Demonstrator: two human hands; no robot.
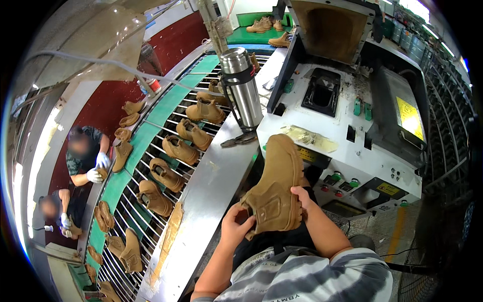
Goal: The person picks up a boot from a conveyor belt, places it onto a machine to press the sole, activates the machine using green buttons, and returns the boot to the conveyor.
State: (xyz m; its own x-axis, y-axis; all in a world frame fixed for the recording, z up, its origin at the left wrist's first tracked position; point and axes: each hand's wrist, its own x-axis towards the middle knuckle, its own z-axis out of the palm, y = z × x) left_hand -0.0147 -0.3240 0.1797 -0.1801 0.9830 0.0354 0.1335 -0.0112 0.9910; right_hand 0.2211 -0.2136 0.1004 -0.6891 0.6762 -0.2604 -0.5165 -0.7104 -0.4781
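Observation:
A tan ankle boot [274, 194] is held up in front of my body, toe pointing away and its ridged sole turned to the right. My left hand [236, 221] pinches the boot's upper near the ankle opening, fingers closed on it. On the sole side, my right hand [303, 199] grips the boot, with its thumb along the edge and its other fingers hidden behind. Beyond the boot stands a white machine [282, 126] with its dark lid raised and a black recessed well [322, 93] in its top.
Left of me runs a metal ledge [211, 196], bearing a steel thermos [241, 90] and a dark hand tool [239, 140]. Past it, a roller conveyor [146, 221] carries several tan boots. Two co-workers [83, 153] handle footwear across a green belt [151, 118].

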